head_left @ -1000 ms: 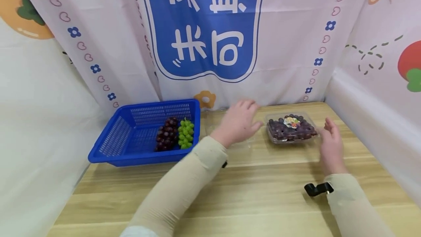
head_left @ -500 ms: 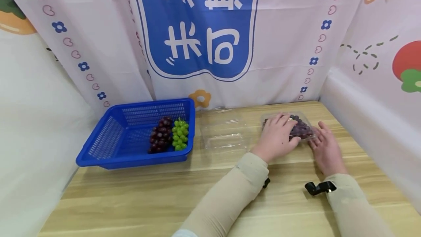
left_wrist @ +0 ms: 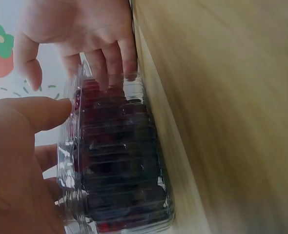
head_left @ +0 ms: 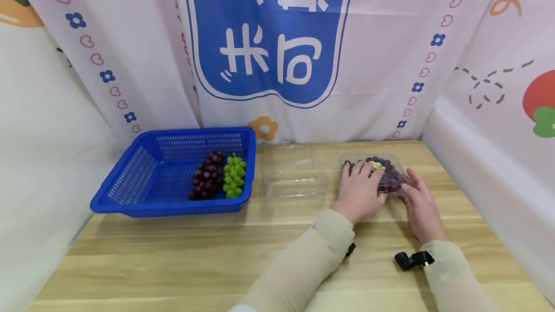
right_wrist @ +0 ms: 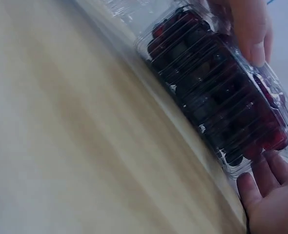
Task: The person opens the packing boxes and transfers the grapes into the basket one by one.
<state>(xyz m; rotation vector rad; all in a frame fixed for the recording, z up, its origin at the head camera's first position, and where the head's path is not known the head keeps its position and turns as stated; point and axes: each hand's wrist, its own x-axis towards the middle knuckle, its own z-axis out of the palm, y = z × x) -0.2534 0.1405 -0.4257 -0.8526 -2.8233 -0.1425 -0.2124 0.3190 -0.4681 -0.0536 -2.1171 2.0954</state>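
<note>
A clear plastic clamshell box (head_left: pixel 392 184) full of dark grapes stands on the table at the right, lid down, with a round label partly covered. My left hand (head_left: pixel 358 194) lies over the lid, fingers spread across the top and the thumb at the front edge, as the left wrist view also shows. At the box's right end, my right hand (head_left: pixel 422 208) touches the side with extended fingers. Ribbed walls of the box (right_wrist: pixel 207 83) appear in the right wrist view, with right fingertips at its lower end.
Left of the box sits another clear plastic container (head_left: pixel 290 182), apparently with nothing inside. A blue basket (head_left: pixel 165 208) farther left holds dark red grapes (head_left: pixel 207 175) and green grapes (head_left: pixel 234 177). Fabric walls border the table (head_left: pixel 182 259) at the back and sides.
My left hand has moved right, from above the other clear container onto the grape box's lid. My right hand has closed in from beside the box to touch its right end.
</note>
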